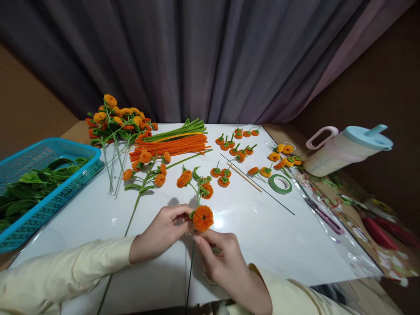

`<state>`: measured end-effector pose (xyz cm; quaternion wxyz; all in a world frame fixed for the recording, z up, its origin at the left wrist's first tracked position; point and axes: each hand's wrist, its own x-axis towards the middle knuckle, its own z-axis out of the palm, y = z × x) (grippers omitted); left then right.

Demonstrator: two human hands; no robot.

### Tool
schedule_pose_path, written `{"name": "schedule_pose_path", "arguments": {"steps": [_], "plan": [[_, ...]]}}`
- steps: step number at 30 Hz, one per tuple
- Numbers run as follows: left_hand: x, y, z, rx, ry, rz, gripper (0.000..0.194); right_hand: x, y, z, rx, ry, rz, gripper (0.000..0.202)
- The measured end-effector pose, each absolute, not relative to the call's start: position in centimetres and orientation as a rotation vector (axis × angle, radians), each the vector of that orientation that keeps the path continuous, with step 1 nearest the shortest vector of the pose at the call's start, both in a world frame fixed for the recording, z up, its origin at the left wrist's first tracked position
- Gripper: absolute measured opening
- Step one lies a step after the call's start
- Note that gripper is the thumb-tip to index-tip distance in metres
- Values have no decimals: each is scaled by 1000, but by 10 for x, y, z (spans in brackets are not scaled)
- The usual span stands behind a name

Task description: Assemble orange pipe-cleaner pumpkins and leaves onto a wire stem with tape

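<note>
Both hands meet at the front middle of the white table (262,245). My left hand (169,229) pinches the stem of a spray of orange fuzzy pumpkin-like pieces (203,218), just left of its lowest piece. Right below that piece, my right hand (219,253) has thumb and fingertips closed on the same stem. A thin dark green wire (190,275) runs down from the fingers toward the table's front edge. Beyond the hands, another finished-looking branch with orange pieces (145,156) and green leaves lies on the left.
Blue basket (75,183) of green leaves at left; orange bouquet (126,112) and orange pipe cleaners (173,146) at back. Right of centre: loose orange pieces (223,181), wooden stick (244,176), green tape roll (280,184). Far right: tumbler (344,151), pink-handled scissors (330,221), red-handled tool (379,232).
</note>
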<state>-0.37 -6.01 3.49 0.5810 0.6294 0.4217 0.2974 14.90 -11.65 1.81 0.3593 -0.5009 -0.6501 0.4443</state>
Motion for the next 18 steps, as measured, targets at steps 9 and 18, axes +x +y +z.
{"name": "schedule_pose_path", "arguments": {"steps": [9, 18], "plan": [[-5, -61, 29, 1583, 1033, 673, 16, 153, -113, 10, -1170, -1398, 1576, 36], [-4, -58, 29, 1577, 1039, 624, 17, 165, -96, 18, -1063, -1320, 1864, 43]]}}
